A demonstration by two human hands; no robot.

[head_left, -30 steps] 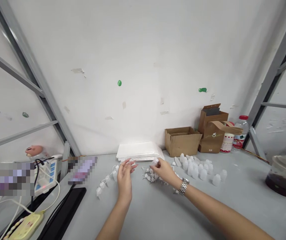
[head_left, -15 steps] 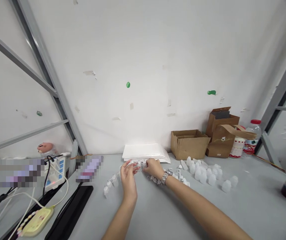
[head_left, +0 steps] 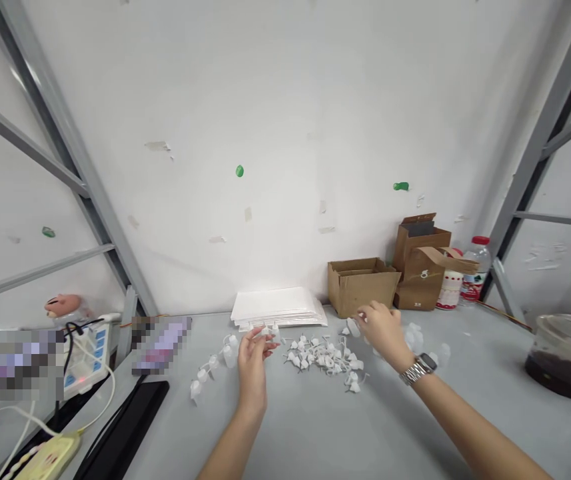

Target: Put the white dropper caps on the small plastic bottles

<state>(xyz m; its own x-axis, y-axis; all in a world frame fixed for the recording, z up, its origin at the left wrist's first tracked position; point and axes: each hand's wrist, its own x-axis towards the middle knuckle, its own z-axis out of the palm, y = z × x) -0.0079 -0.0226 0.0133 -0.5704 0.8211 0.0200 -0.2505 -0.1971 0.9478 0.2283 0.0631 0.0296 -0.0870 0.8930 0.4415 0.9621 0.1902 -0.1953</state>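
My left hand (head_left: 254, 357) has its fingers closed on a string of small translucent white caps (head_left: 228, 355), which trails down to the left over the grey table. Off to the right, my right hand (head_left: 381, 328), with a metal-band watch on the wrist, reaches to the pile of frosted white cups (head_left: 414, 337). Its fingers are pinched at a frosted piece (head_left: 352, 327) at the pile's left edge; whether they grip it is hard to tell. Between the hands lies a heap of small white parts with thin stems (head_left: 322, 355).
Behind the hands are a stack of white sheets (head_left: 280, 308), an open cardboard box (head_left: 362, 287), brown paper bags (head_left: 421, 277) and bottles (head_left: 474, 267). A tub of dark liquid (head_left: 562, 360) stands right. Left are a black case (head_left: 125, 427), cables and a power strip (head_left: 88, 357).
My right hand has left the string near my left hand and moved right to the frosted cups, uncovering the heap of small parts. The view has shifted slightly right.
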